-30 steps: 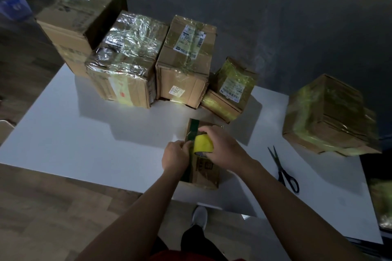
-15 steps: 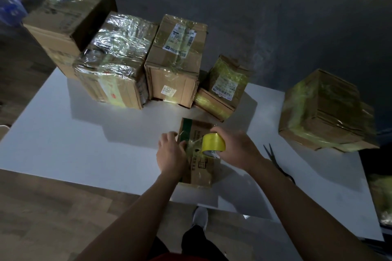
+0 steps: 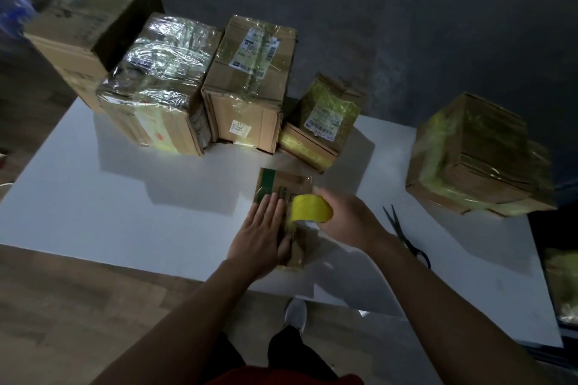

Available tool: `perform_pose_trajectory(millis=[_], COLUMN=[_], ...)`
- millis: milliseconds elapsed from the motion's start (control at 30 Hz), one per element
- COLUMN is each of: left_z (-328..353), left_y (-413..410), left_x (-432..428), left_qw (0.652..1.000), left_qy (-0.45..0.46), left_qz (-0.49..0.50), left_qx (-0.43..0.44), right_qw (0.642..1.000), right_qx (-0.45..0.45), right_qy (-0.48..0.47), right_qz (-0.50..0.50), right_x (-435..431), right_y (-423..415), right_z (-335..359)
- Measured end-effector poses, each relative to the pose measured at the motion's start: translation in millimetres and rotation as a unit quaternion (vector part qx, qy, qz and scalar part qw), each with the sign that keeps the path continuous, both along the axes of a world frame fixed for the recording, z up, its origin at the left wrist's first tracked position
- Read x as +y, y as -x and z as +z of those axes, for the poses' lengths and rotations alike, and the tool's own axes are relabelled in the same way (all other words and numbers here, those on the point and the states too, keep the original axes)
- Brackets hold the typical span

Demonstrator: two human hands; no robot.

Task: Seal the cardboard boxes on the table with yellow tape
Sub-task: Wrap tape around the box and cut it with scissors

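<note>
White table (image 3: 125,212) holds a small brown cardboard box (image 3: 291,181) lying near-to-far; left hand (image 3: 259,234) presses it with straight fingers (image 3: 269,206), right hand (image 3: 350,219) grips a yellow tape roll (image 3: 312,208) just right.

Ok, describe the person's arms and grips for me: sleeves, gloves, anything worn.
The left grip and right grip are bare hands: no gloves, and no ring shows in the dim light. The left forearm and right forearm are bare to the frame edge, with no sleeve, watch or band visible. A red garment shows at the bottom edge.
</note>
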State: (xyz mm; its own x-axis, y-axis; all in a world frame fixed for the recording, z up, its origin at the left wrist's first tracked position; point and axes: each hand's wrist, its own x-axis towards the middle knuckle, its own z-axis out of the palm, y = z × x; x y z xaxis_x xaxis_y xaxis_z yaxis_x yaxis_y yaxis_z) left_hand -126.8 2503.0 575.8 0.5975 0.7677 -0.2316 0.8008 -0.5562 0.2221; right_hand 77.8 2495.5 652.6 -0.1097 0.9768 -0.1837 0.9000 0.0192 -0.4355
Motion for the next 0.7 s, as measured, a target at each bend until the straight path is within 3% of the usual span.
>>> perform_pose_trajectory(millis=[167, 300, 400, 600, 700], left_z=[4.4, 2.6, 0.8, 4.2, 18.8], left_y=[-5.3, -11.3, -11.8, -13.5, -33.6], left_x=[-2.2, -16.2, -13.8, -14.1, -16.3], left_qw=[1.000, 0.999, 1.000, 0.998, 0.994], left_qy=[-0.026, 0.035, 0.022, 0.043, 0.068], left_qz=[0.004, -0.013, -0.014, -0.014, 0.054], left_qx=[0.014, 0.002, 0.016, 0.044, 0.059], right_qw=[0.999, 1.000, 0.999, 0.998, 0.997], right_qx=[-0.041, -0.019, 0.021, -0.045, -0.077], right_qy=[-0.025, -0.004, 0.033, 0.039, 0.029], right_qz=[0.012, 0.013, -0.002, -0.012, 0.011], right_x=[0.9, 2.8, -1.5, -13.0, -11.7], right_y=[-3.2, 0.7, -4.7, -24.1, -18.6], right_z=[-3.5, 1.6, 2.5, -10.1, -20.2])
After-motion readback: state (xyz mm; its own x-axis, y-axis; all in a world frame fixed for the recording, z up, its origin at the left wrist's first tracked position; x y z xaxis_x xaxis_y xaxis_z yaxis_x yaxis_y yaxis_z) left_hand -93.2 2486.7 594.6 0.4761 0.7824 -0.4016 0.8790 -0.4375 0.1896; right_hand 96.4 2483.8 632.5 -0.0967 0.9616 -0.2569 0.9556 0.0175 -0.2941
